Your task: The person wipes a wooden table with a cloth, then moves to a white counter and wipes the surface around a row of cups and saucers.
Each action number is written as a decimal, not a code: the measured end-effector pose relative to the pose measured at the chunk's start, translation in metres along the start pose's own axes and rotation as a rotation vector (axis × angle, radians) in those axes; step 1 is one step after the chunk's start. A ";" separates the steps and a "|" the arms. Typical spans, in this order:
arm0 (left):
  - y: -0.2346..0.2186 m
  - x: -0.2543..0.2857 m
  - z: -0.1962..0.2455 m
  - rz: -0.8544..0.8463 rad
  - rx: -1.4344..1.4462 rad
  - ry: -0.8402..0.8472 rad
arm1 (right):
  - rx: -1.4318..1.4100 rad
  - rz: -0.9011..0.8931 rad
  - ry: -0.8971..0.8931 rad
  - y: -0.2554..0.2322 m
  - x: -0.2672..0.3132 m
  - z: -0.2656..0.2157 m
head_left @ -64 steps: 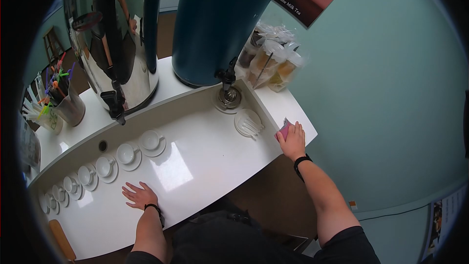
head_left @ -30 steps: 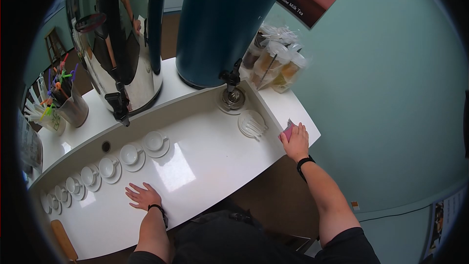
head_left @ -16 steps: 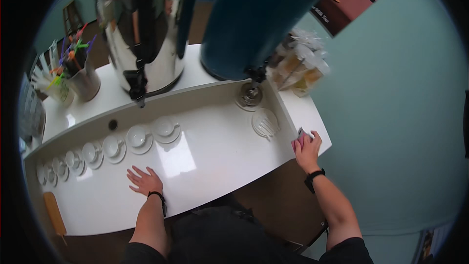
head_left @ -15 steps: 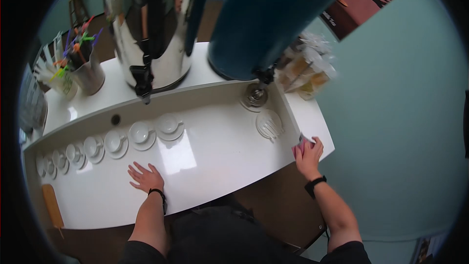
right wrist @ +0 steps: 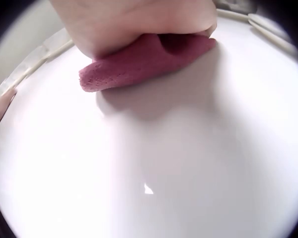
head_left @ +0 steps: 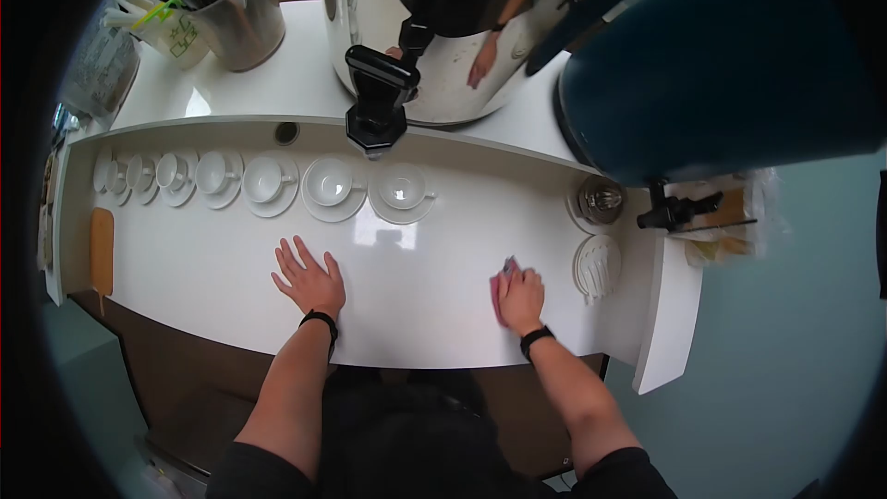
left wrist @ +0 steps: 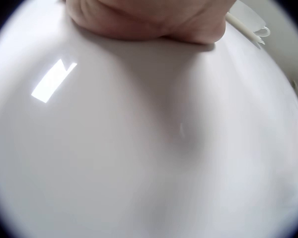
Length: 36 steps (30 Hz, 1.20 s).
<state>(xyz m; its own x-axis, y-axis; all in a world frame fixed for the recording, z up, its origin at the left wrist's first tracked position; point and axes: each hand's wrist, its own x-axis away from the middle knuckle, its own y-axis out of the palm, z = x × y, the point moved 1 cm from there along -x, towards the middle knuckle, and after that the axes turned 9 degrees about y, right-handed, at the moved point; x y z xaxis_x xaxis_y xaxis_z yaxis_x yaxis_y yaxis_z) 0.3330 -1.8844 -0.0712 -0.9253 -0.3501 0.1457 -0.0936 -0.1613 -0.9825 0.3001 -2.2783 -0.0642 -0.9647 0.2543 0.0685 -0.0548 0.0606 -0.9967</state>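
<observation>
My right hand [head_left: 522, 303] grips a folded pink cleaning cloth [head_left: 497, 303] against the white countertop [head_left: 434, 314], right of the middle in the head view. In the right wrist view the cloth [right wrist: 149, 64] bulges out under the palm, its edge rough and porous; the fingertips are hidden there. My left hand [head_left: 312, 286] rests palm down with fingers spread on the same surface, below the row of white cups [head_left: 268, 180] on saucers. Only the heel of the left hand [left wrist: 154, 20] shows in the left wrist view. Nothing is in that hand.
Stacked small white plates [head_left: 597, 268] and a metal juicer [head_left: 601, 200] stand at the right. A wooden board [head_left: 102, 249] lies far left. Behind the counter's back wall are a steel dispenser [head_left: 370, 28], its black tap overhanging, a blue dispenser [head_left: 702, 74] and straw containers [head_left: 242, 28].
My right hand with the cloth has come off the right-hand ledge and moved left onto the countertop. The left hand stays flat. The head view has turned and come closer.
</observation>
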 end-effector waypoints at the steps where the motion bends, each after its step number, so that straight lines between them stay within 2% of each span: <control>1: -0.001 -0.002 0.001 0.008 0.011 0.001 | -0.020 0.044 0.009 0.002 -0.034 0.002; 4: 0.000 -0.003 0.002 0.031 0.024 0.001 | -0.040 0.031 0.094 -0.004 -0.130 -0.007; 6: 0.001 -0.003 0.001 0.023 -0.004 -0.008 | -0.008 -0.114 0.101 -0.006 -0.180 -0.014; 10: 0.000 -0.003 0.001 0.015 0.004 -0.022 | -0.028 -0.202 0.107 -0.015 -0.208 -0.032; 13: -0.001 -0.004 0.000 0.017 0.015 -0.016 | 0.044 -0.244 0.015 -0.021 -0.169 -0.036; 17: 0.000 -0.004 0.000 0.008 0.012 -0.021 | 0.088 -0.349 0.008 -0.030 -0.079 -0.033; 21: -0.006 -0.004 0.003 -0.033 0.003 -0.026 | 0.082 -0.466 0.072 -0.039 0.018 -0.017; 25: -0.008 -0.003 0.004 -0.043 -0.008 -0.027 | 0.052 -0.479 0.155 -0.038 0.089 0.000; 27: -0.006 -0.001 0.002 -0.002 0.017 -0.013 | 0.005 -0.453 0.217 -0.034 0.108 0.008; 31: -0.009 -0.001 0.002 -0.024 -0.010 -0.016 | -0.141 -0.592 0.522 -0.037 0.121 0.009; 34: -0.010 -0.001 0.002 -0.020 -0.021 -0.013 | -0.148 -0.521 0.596 -0.030 0.130 0.021; 36: -0.011 0.000 0.003 -0.033 -0.037 -0.020 | -0.177 -0.549 0.682 -0.020 0.126 0.037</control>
<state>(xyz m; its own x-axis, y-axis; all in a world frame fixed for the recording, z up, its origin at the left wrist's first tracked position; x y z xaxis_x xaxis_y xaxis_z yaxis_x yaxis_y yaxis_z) 0.3352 -1.8856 -0.0602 -0.9142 -0.3632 0.1799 -0.1377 -0.1392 -0.9806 0.1695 -2.2836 -0.0375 -0.4477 0.6610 0.6021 -0.3688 0.4769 -0.7978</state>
